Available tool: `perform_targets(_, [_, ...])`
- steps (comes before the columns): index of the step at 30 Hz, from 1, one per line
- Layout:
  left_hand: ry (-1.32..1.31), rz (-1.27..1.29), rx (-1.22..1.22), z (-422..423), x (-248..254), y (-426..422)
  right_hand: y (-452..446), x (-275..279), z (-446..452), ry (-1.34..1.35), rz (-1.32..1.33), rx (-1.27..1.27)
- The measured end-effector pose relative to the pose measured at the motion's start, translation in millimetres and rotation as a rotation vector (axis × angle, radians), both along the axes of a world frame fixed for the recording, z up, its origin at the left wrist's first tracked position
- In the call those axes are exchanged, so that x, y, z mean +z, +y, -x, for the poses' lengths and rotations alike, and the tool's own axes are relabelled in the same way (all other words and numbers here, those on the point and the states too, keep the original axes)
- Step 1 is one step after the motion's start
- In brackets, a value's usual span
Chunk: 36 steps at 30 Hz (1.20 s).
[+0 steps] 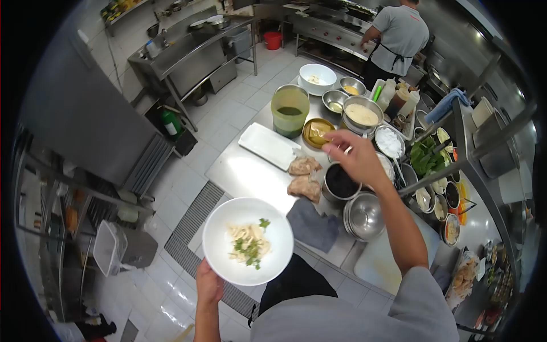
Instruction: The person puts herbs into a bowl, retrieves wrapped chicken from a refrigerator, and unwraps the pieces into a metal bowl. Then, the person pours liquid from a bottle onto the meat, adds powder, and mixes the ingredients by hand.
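My left hand (pixel 211 282) grips the rim of a white bowl (pixel 216 231) from below left. The bowl is tilted towards me and holds pale strips of food (pixel 245 235) with chopped green herbs. Above the table my right hand (pixel 359 157) reaches out, thumb and forefinger apart, with nothing visible between them. Its fingertips are nearest a round golden-brown dish (pixel 318 139). Under the wrist stands a metal pot with dark contents (pixel 341 183). Two pale brown lumps (pixel 304 187) lie to its left, beside a long white tray (pixel 265 145).
A green-tinted tub (pixel 289 108) stands behind the tray. Metal bowls (pixel 364 215), a grey cloth (pixel 313 223) and a cutting board (pixel 387 256) line the near edge. Several ingredient containers and a metal rail (pixel 433 181) are at right. A co-worker (pixel 399 40) stands at the back.
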State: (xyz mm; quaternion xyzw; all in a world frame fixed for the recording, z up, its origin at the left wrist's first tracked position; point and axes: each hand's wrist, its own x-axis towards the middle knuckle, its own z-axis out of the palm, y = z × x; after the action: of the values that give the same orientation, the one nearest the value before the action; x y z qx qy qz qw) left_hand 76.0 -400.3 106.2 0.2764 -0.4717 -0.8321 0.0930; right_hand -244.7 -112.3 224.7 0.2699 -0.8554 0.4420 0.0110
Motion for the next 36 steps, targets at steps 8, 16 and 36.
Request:
perform_targets(8, [-0.057,0.063,0.121,89.6,13.6,-135.4,-18.9,-69.5,190.8,-0.168,0.065,-0.280])
perform_targets(16, [-0.041,0.125,-0.014,220.8,-14.2,-259.9,-66.9,-131.9,348.7,-0.451,-0.106,-0.474])
perform_targets(36, [0.000,-0.023,-0.761,656.8,-144.0,-296.0,-116.5,-137.8,386.7,-0.189,-0.475,-0.774])
